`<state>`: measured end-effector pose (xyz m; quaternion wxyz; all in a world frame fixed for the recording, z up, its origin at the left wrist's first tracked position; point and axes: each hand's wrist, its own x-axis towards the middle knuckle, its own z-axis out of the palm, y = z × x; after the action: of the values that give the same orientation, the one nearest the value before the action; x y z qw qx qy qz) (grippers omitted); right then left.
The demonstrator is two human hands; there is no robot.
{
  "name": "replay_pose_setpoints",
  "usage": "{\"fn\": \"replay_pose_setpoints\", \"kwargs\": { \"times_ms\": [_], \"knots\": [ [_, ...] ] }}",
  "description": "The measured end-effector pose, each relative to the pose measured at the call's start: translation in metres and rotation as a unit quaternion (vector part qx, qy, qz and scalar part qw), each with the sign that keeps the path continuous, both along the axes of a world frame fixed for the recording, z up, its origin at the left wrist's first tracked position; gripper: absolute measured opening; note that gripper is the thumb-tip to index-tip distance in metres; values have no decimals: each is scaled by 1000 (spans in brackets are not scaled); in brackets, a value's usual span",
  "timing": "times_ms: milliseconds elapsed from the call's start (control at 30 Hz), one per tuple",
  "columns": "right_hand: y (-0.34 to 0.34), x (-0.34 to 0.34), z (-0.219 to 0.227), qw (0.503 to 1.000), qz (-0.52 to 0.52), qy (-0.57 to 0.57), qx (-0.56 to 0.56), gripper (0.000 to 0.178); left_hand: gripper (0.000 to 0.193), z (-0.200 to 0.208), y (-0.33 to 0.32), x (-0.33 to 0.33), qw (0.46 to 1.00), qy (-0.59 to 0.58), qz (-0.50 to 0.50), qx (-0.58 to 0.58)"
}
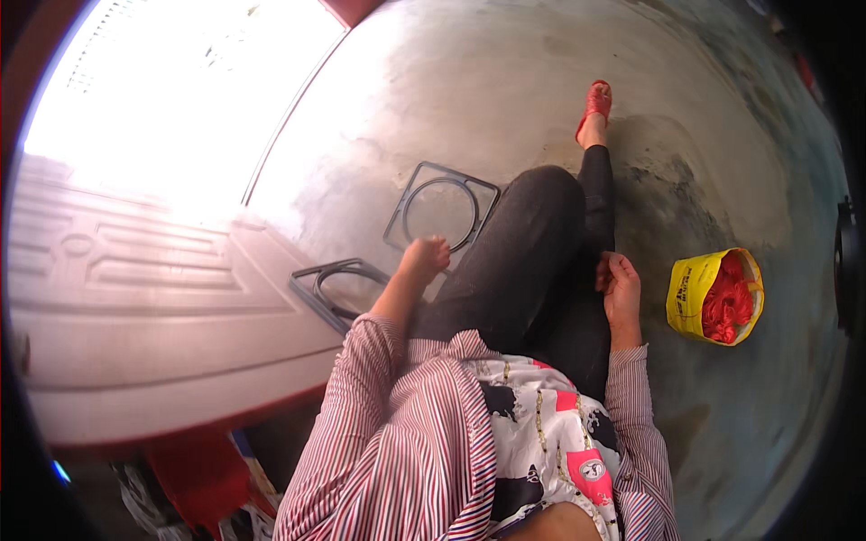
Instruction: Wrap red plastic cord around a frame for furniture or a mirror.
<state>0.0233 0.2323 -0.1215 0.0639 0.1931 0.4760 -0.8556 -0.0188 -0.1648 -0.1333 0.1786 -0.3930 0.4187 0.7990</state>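
My left hand (426,259) is closed, its fingers curled together, above my left thigh. Just beyond it lies a dark square frame (437,177) with a round ring inside. A second such frame (317,270) lies to the left of my left forearm, partly covered by it. My right hand (620,283) is held beside my right leg, its fingers bent in and pressed together. Whatever either hand may hold is too small or hidden to make out. To the right of my right hand stands a yellow bag (686,290) with bunched red material (727,302) inside.
A pale panelled door (135,298) stands along the left side, beside a bright doorway. My bent legs (514,252) stretch across the grey floor (469,81), one foot in a red shoe (598,101). Red cloth (203,478) lies at lower left. A dark round object (846,266) is at the right edge.
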Motion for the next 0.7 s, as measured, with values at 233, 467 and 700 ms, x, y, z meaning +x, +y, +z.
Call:
{"fn": "replay_pose_setpoints", "kwargs": {
  "times_ms": [233, 467, 700],
  "knots": [
    [-10, 0, 15, 995, -15, -70, 71, 16, 13, -97, 20, -11, 980, -83, -159, -88],
    [-31, -29, 34, 983, -3, -131, 132, 15, 39, -185, 3, -12, 783, 18, -414, -464],
    [-29, -46, 41, 972, -13, -172, 159, 15, 50, -180, 12, -40, 729, -25, -389, -563]
  ]
}}
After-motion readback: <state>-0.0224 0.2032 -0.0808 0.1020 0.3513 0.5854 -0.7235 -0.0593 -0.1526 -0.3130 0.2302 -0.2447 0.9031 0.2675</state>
